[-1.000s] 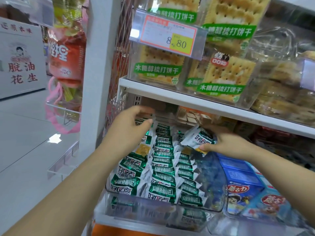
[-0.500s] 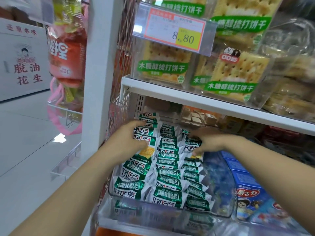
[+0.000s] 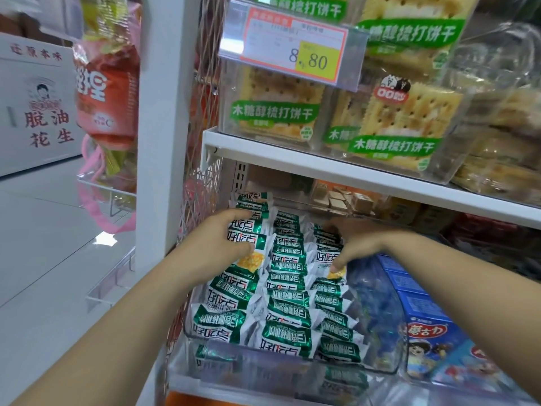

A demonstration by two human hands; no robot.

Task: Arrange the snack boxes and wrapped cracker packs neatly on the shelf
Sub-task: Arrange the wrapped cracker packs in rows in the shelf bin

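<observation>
Cracker packs (image 3: 288,291), green-and-white foil, lie in overlapping rows inside a clear bin (image 3: 392,367).

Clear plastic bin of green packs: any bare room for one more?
Yes: the clear plastic bin has a bare strip along its right wall, between the green-and-white wrapped packs and blue snack boxes. Elsewhere packs overlap tightly.

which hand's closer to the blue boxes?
Right. Right hand holds the right row of packs, beside the blue boxes; left hand grips the left row, farther off.
</observation>
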